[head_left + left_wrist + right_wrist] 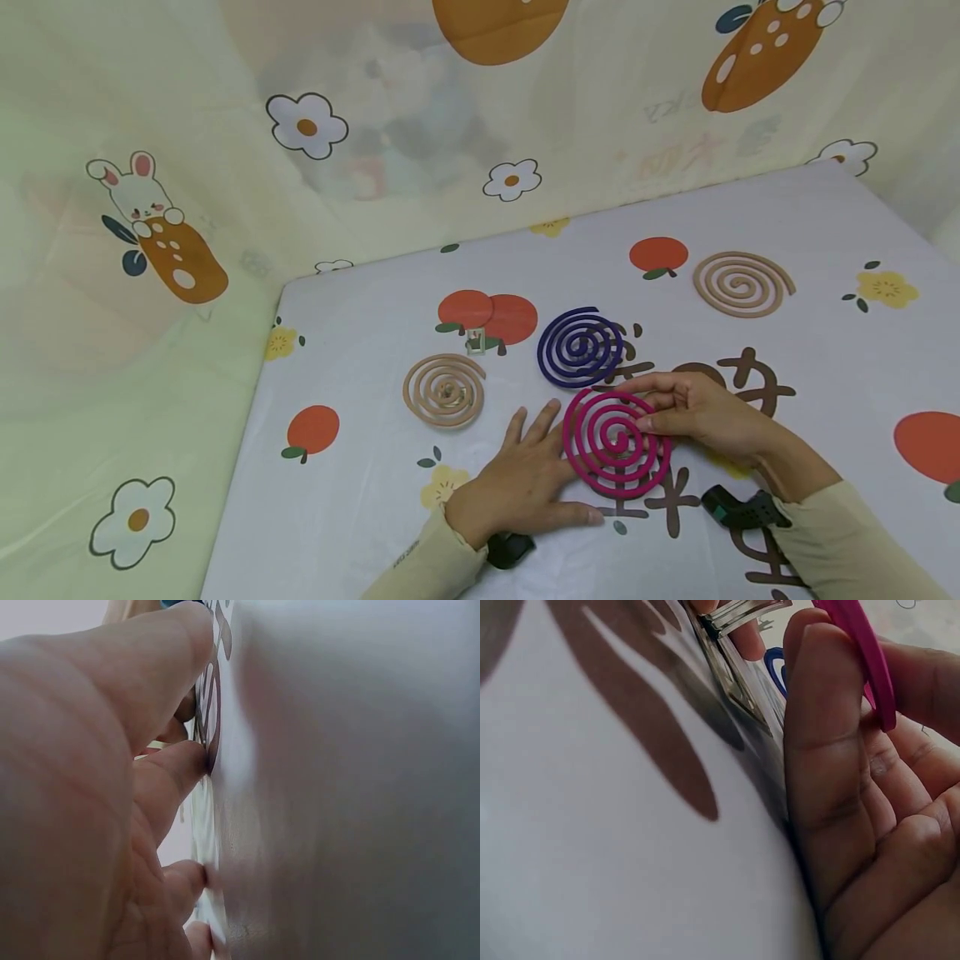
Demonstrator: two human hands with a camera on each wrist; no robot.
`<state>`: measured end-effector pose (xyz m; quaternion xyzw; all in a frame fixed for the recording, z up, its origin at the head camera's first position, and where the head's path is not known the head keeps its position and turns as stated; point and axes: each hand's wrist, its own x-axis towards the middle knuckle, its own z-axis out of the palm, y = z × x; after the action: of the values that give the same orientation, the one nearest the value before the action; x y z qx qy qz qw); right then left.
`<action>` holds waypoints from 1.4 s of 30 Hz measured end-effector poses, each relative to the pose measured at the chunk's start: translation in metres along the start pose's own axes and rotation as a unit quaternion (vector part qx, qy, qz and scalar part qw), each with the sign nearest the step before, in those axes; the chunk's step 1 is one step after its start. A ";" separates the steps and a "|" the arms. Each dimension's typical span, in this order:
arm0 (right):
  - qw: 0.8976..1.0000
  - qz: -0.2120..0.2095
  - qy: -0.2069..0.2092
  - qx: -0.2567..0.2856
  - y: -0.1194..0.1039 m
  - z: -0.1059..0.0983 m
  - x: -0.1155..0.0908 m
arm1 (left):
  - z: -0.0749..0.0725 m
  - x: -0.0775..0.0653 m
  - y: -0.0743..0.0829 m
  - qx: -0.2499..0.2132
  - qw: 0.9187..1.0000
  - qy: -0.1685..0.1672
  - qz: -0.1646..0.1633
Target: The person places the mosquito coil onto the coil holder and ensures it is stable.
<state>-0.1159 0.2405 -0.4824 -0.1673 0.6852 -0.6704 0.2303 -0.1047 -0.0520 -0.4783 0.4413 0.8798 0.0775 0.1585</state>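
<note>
A pink mosquito coil [617, 442] is pinched at its right edge between the thumb and fingers of my right hand [697, 412]. In the right wrist view, the pink coil [870, 660] stands between thumb and fingers. Below it, a small metal coil stand [746, 613] lies on the tablecloth, with fingertips beside it. My left hand [521, 479] rests palm down on the cloth with fingers spread, partly hidden under the coil's left side. Just beyond the pink one lies a dark blue coil [579, 347].
A beige coil [408, 398] sits at the left over a metal stand. Behind it lies another small metal stand [476, 341]. Farther right is a second beige coil [742, 285]. The printed tablecloth [360, 500] meets a patterned curtain [420, 200] at the back and left.
</note>
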 end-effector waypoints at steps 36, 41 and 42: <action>0.999 0.031 0.032 0.011 0.000 0.011 -0.001 | 0.000 0.000 0.001 0.000 1.000 0.004 -0.003; 0.999 0.031 0.032 0.009 0.001 0.011 -0.001 | -0.001 0.000 0.001 -0.004 1.000 0.002 -0.003; 0.999 0.032 0.031 0.009 0.001 0.011 -0.001 | -0.001 0.000 0.001 -0.005 1.000 0.002 -0.003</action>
<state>-0.1092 0.2314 -0.4835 -0.1222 0.6907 -0.6741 0.2316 -0.1046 -0.0515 -0.4776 0.4381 0.8809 0.0824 0.1591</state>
